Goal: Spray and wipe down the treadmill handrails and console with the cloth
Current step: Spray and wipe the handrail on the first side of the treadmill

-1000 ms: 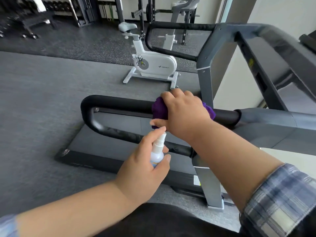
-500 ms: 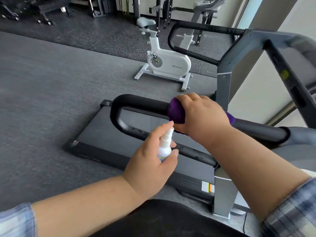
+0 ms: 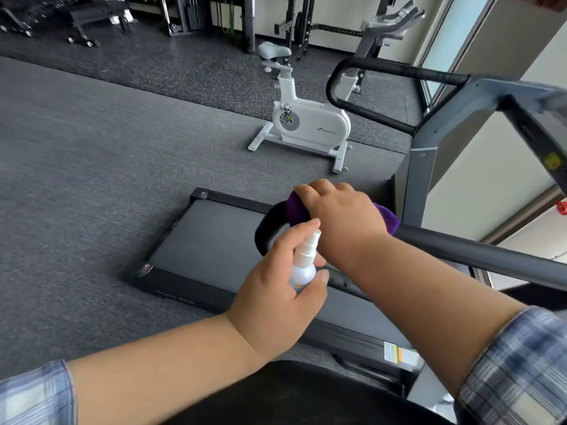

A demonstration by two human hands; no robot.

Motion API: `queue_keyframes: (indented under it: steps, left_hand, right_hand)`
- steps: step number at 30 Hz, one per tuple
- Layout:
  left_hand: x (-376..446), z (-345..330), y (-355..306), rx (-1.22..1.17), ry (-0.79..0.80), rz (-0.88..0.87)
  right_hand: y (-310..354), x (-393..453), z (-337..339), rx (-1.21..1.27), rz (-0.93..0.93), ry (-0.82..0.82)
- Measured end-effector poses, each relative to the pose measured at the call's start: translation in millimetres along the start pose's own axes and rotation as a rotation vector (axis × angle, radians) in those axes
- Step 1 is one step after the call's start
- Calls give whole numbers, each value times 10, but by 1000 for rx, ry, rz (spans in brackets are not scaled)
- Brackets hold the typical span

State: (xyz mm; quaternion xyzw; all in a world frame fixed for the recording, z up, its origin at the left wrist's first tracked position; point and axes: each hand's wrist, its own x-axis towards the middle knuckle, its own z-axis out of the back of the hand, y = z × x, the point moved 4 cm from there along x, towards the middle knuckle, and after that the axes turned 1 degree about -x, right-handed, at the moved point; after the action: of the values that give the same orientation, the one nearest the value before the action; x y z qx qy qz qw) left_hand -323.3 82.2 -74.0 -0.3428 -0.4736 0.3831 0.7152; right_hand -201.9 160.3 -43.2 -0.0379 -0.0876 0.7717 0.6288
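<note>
My right hand [image 3: 340, 219] grips a purple cloth [image 3: 296, 211] wrapped over the near black handrail [image 3: 478, 253] of the treadmill, close to the rail's curved end [image 3: 264, 231]. My left hand [image 3: 276, 289] holds a small white spray bottle [image 3: 302, 266] upright just below the cloth, index finger on top of the nozzle, which points toward the cloth. The far handrail [image 3: 368, 69] loops at the upper right. The console is mostly out of view at the right edge.
The treadmill belt deck [image 3: 214, 240] lies below the rail on the dark gym floor. A grey upright post [image 3: 423, 167] rises right of my hand. A white exercise bike [image 3: 306, 124] stands beyond. Weight racks and benches [image 3: 86, 19] line the back.
My right hand has slid the cloth along the rail to its curved end. The left hand with the bottle has followed it. The view has shifted left.
</note>
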Motion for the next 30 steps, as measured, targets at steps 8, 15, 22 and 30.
queue_keyframes:
  steps: [8,15,22,30]
  left_hand:
    - [119,703,516,-81,-108,55]
    - [52,1003,850,-106,-71,79]
    - [95,1145,859,-139,0,45]
    - [161,1111,917,-183,44,66]
  right_hand:
    - [856,520,-88,-302,136,129]
    - [1349,661,-609,-618,182,367]
    - [959,504,-65,-396,91,276]
    - [1026,506,-36,-398,-33,271]
